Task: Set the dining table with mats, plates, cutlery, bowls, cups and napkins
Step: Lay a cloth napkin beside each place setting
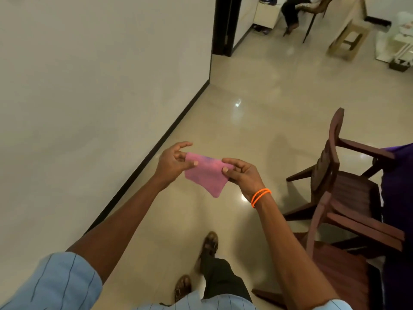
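Napkin [204, 173], pink and folded, is held in the air above the glossy floor [245, 113], stretched between both hands. The left hand [172, 163] has its grip pinched on the napkin's left edge, and the right hand [242, 173], with orange bands [260, 196] at the wrist, pinches the right corner. Wooden chairs [344, 186] stand to the right beside a purple-covered table [397, 175].

Plain pale wall [85, 90] filling the left of the frame, edged by a dark skirting strip [156, 142]. Glossy beige floor [257, 104] through the centre. Two dark wooden armchairs [344, 182] at the right edge. Light wooden stool [350, 39] at upper right, black door frame [225, 25] at top centre.
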